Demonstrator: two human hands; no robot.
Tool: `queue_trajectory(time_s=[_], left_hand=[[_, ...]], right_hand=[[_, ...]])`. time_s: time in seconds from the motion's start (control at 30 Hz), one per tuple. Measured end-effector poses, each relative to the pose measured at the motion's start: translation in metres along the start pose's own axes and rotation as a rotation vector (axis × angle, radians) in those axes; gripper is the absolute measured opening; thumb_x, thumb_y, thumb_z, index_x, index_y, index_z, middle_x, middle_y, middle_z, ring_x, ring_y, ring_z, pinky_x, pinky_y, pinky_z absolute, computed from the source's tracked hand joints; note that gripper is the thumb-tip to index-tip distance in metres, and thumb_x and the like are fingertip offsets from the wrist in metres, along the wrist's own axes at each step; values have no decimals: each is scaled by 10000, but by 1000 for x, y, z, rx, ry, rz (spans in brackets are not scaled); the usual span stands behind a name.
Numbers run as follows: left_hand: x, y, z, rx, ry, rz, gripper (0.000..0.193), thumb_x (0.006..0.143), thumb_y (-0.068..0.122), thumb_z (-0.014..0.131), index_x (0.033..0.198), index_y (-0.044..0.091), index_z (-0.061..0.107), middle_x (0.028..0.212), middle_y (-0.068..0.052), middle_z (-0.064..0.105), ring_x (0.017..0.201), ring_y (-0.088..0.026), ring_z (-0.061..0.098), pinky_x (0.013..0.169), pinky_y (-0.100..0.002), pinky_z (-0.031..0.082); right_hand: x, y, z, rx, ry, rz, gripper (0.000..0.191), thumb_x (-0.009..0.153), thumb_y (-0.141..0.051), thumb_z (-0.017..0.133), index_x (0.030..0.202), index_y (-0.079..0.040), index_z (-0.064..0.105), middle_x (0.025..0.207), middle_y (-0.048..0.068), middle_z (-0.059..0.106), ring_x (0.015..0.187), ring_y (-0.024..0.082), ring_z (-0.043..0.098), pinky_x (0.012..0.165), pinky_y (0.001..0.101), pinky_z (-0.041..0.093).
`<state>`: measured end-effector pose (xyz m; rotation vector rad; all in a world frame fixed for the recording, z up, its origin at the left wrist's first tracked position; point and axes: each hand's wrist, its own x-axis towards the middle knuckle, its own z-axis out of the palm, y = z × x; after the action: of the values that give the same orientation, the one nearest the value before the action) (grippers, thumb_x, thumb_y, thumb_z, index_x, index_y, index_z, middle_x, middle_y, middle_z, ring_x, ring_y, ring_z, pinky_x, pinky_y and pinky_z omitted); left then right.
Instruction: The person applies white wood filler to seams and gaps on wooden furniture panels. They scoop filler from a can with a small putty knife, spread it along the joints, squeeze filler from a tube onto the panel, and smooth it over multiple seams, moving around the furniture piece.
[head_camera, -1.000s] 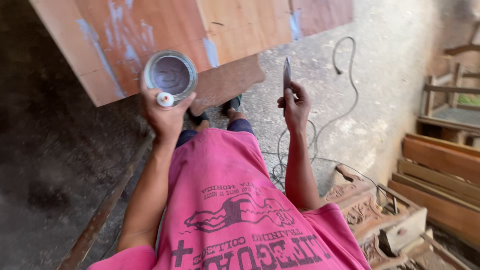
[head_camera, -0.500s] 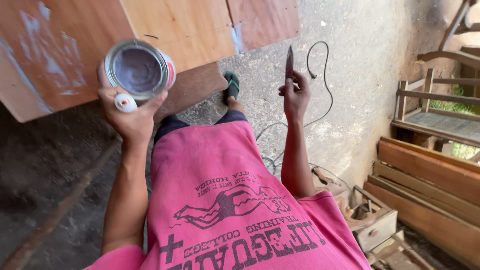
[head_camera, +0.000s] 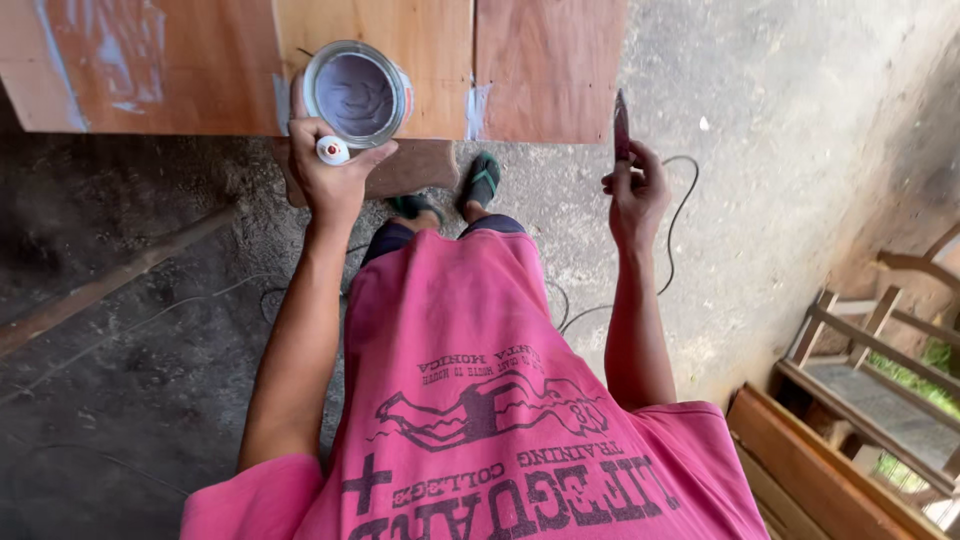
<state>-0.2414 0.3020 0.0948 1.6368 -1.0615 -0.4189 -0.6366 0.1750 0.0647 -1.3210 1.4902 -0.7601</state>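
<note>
My left hand (head_camera: 330, 175) grips an open round metal tin (head_camera: 356, 94) holding pale grey-lilac paste, together with a small white-capped tube (head_camera: 332, 151) pinched under the thumb. My right hand (head_camera: 633, 190) holds a narrow putty knife (head_camera: 621, 125) upright, blade edge toward the camera. Both hands are raised in front of my pink shirt, over my feet in dark sandals (head_camera: 480, 183). Ahead lies a flat wooden panel (head_camera: 545, 65) with pale filler smears along its seams.
A black cable (head_camera: 680, 225) loops across the concrete floor (head_camera: 780, 130) to the right. A long wooden strip (head_camera: 110, 280) lies on the dark ground at left. Stacked wooden frames and boards (head_camera: 860, 390) stand at the lower right.
The view has swung right, so the panel now spans the top. Both hands hold the same things; the tin has drifted toward the centre.
</note>
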Motion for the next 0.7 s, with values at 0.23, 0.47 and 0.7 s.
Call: queue_trajectory(time_s=[0.23, 0.47, 0.7], left_hand=[[4, 7, -3, -26, 105, 66, 638, 693, 192, 981, 1013, 42, 450, 1609, -271, 413, 1453, -345, 540, 1211, -425, 491], [-42, 59, -17, -4, 152, -176, 553, 788, 178, 989, 1014, 53, 501, 911, -92, 640, 797, -244, 660, 730, -382, 564], [-15, 61, 99, 2, -146, -131, 486, 882, 264, 830, 1132, 28, 487, 992, -195, 688, 875, -354, 719, 680, -441, 575]], right_hand=[[12, -96, 9, -146, -236, -376, 472, 927, 146, 539, 1381, 30, 597, 1185, 129, 653, 849, 169, 711, 684, 267, 588], [7, -170, -3, -303, -196, -435, 404, 986, 153, 527, 1355, 39, 645, 1176, 136, 657, 857, 200, 744, 701, 290, 598], [34, -175, -2, -265, -218, -441, 369, 1023, 137, 534, 1363, 47, 646, 1206, 131, 646, 841, 195, 742, 686, 287, 606]])
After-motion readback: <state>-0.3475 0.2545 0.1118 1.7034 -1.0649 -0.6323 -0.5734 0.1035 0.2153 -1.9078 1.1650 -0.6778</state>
